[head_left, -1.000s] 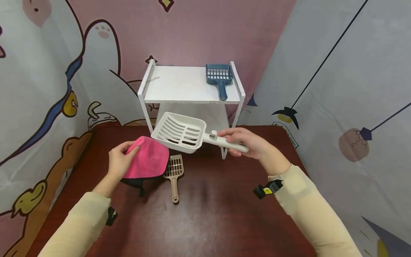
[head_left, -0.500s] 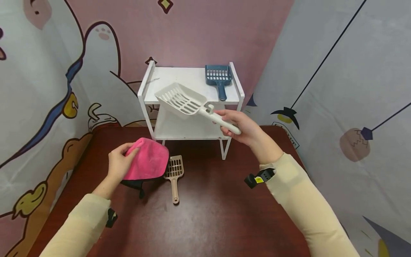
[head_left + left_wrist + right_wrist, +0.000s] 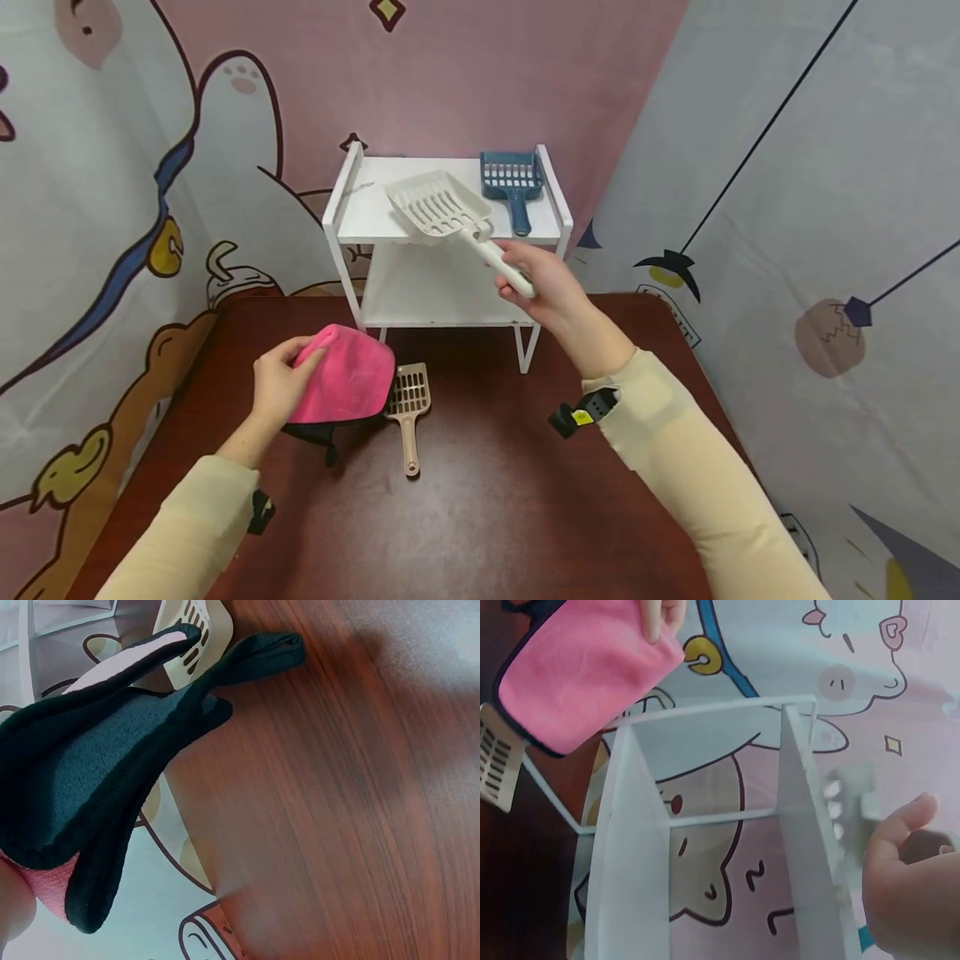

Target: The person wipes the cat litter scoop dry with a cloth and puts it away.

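My right hand (image 3: pixel 543 287) grips the handle of a white slotted litter scoop (image 3: pixel 501 262). The scoop's basket overlaps the top board of the white shelf (image 3: pixel 371 198) in the head view. At the left, my left hand (image 3: pixel 281 382) pinches a corner of a pink cloth (image 3: pixel 347 379) with a dark edge and hanging loop. The left wrist view shows its folded grey side (image 3: pixel 101 765). A beige litter scoop (image 3: pixel 409 446) lies on the table, its basket partly behind the cloth. On the shelf's top right rests a blue litter scoop (image 3: pixel 517 208).
The two-tier shelf stands at the back of the dark wooden table (image 3: pixel 480 500), with side rails at both ends and a lower board (image 3: pixel 442 292). Printed fabric walls (image 3: pixel 480 75) close in the back and sides.
My right hand has carried the white scoop up and forward, from over the table to the shelf's top board, its basket tilting upward. The left hand and cloth have barely moved.
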The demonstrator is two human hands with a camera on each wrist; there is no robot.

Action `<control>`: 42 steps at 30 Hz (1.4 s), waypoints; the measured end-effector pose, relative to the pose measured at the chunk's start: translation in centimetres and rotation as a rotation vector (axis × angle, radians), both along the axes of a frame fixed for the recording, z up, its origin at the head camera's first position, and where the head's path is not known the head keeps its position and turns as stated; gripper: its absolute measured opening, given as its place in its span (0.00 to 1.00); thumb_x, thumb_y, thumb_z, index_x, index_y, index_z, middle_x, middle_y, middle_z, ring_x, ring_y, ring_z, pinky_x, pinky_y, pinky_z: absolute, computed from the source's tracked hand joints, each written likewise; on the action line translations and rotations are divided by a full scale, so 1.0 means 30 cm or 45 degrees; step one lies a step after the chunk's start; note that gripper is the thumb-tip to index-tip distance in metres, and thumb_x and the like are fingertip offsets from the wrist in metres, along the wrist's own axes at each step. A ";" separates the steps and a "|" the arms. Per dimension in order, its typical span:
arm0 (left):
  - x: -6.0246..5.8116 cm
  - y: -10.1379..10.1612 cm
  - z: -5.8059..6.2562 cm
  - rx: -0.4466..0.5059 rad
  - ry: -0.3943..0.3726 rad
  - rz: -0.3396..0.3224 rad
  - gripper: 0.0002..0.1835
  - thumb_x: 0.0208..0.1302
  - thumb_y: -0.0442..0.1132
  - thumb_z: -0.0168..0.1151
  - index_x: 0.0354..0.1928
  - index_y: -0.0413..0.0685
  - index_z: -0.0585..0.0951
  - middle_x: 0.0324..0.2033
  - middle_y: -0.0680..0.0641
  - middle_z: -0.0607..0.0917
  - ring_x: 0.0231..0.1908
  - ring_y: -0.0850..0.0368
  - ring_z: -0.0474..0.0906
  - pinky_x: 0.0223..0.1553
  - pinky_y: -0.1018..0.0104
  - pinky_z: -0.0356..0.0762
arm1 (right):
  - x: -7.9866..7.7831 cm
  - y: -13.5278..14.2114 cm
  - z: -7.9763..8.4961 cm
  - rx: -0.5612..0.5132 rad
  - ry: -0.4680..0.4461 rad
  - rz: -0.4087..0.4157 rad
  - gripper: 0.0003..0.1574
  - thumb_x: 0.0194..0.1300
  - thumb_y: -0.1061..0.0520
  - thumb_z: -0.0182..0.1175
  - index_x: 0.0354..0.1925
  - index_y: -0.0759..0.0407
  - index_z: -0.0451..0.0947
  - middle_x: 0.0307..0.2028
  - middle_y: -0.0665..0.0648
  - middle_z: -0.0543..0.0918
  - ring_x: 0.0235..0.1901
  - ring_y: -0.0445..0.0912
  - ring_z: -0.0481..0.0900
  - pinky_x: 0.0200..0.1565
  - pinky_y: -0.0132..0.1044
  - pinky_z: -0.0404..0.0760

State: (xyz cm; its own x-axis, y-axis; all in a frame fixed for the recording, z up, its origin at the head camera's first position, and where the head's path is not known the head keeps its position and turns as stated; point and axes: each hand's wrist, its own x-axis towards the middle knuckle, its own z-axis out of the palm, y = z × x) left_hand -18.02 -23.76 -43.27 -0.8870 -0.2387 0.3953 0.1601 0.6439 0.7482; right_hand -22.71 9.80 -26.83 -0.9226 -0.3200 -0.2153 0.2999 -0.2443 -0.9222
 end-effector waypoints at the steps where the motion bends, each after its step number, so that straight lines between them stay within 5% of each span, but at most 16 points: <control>1: -0.001 0.000 0.004 -0.002 -0.003 0.002 0.10 0.57 0.39 0.66 0.39 0.41 0.85 0.30 0.39 0.86 0.22 0.70 0.66 0.22 0.81 0.62 | 0.001 -0.008 0.007 -0.014 -0.007 -0.019 0.30 0.70 0.61 0.39 0.69 0.61 0.55 0.45 0.55 0.67 0.18 0.37 0.72 0.24 0.23 0.72; 10: 0.003 0.008 0.003 0.014 -0.014 -0.007 0.10 0.58 0.38 0.66 0.39 0.41 0.85 0.33 0.38 0.87 0.25 0.75 0.68 0.24 0.83 0.63 | -0.017 -0.063 0.033 -0.154 -0.145 -0.135 0.25 0.71 0.60 0.39 0.64 0.64 0.55 0.44 0.56 0.64 0.19 0.39 0.71 0.23 0.24 0.71; 17: 0.007 0.011 0.005 0.015 -0.010 0.000 0.10 0.58 0.39 0.66 0.39 0.41 0.85 0.31 0.38 0.87 0.23 0.73 0.68 0.23 0.82 0.63 | -0.031 -0.061 0.039 -0.042 -0.129 0.057 0.24 0.72 0.59 0.36 0.62 0.65 0.52 0.38 0.59 0.69 0.22 0.41 0.75 0.28 0.26 0.76; 24: 0.015 0.013 0.007 0.019 -0.020 0.012 0.10 0.58 0.38 0.66 0.39 0.41 0.84 0.31 0.38 0.86 0.23 0.74 0.69 0.24 0.82 0.64 | -0.001 -0.018 0.040 0.223 -0.032 0.263 0.33 0.70 0.57 0.40 0.70 0.61 0.49 0.50 0.58 0.71 0.29 0.39 0.78 0.33 0.31 0.76; 28: 0.016 0.015 0.007 0.011 -0.013 0.012 0.09 0.57 0.38 0.66 0.39 0.41 0.85 0.31 0.38 0.87 0.23 0.73 0.69 0.24 0.82 0.64 | 0.016 -0.007 0.037 0.351 0.020 0.317 0.30 0.70 0.57 0.43 0.67 0.64 0.54 0.39 0.50 0.75 0.27 0.37 0.76 0.28 0.29 0.73; 32: 0.016 0.020 0.007 0.014 -0.006 0.003 0.09 0.58 0.38 0.66 0.39 0.41 0.85 0.32 0.39 0.87 0.24 0.73 0.68 0.24 0.82 0.64 | 0.013 -0.013 0.035 0.312 0.035 0.303 0.28 0.70 0.60 0.45 0.65 0.67 0.57 0.31 0.48 0.77 0.25 0.37 0.76 0.26 0.27 0.73; 42: 0.024 0.012 0.005 0.009 -0.032 0.027 0.09 0.57 0.38 0.66 0.39 0.42 0.85 0.32 0.40 0.87 0.25 0.74 0.69 0.25 0.82 0.64 | -0.024 -0.064 0.046 0.210 -0.008 0.223 0.27 0.70 0.61 0.45 0.65 0.69 0.56 0.30 0.50 0.75 0.24 0.39 0.75 0.28 0.28 0.73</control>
